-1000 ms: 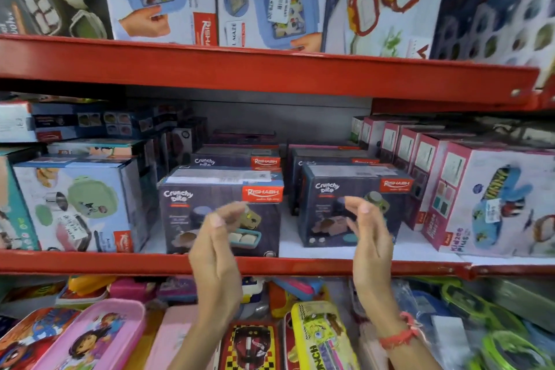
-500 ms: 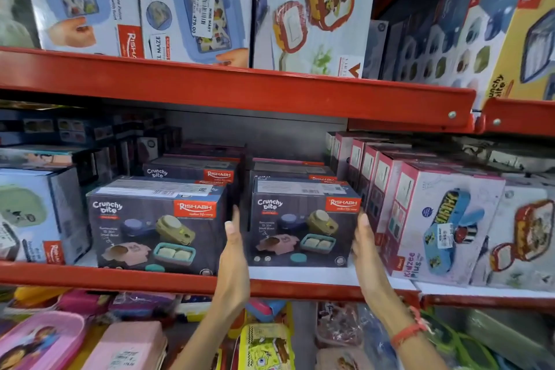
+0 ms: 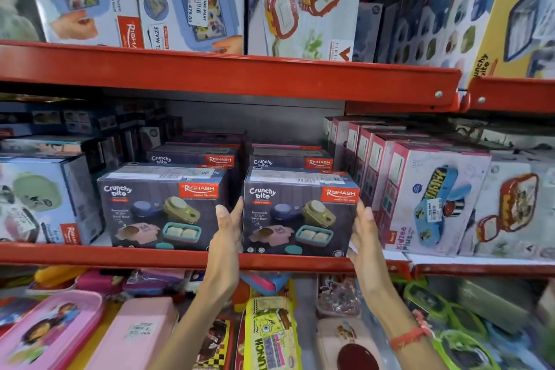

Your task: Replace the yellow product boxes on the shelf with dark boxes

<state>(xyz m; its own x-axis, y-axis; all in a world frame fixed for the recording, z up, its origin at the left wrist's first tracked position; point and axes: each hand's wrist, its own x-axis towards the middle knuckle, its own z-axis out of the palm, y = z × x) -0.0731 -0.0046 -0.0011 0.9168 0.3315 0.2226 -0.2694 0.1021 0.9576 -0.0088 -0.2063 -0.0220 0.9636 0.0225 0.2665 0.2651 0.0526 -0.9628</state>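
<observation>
- The right-hand dark box [image 3: 300, 213] stands at the front of the middle shelf, its lower front edge flush with the red shelf lip [image 3: 120, 254].
- The left hand [image 3: 229, 230] lies flat against that box's left side, fingers upright and straight; the right hand [image 3: 365, 227] presses its right side the same way (so the two palms are clamped on the box from either side, with neither hand under it).
- A red thread band [image 3: 410, 336] circles the right wrist.
- The left dark box [image 3: 162, 207] stands just beside it; a narrow gap runs between them, and the left hand's fingers fill that gap.
- On the other side, a row of pink-edged boxes [image 3: 432, 198] stands close by, leaving only a slim slot where the right hand's fingers sit.
- More dark boxes [image 3: 289, 161] are ranked behind the two front ones, so little depth is free at the back.
- Above the dark boxes there is open room up to the red upper beam [image 3: 228, 75].
- A yellow box [image 3: 516, 15] sits on the top shelf at far right, well apart from both hands.
- Below the lip lie pencil cases, among them a yellow one [image 3: 270, 336] and a pink one [image 3: 51, 330].
</observation>
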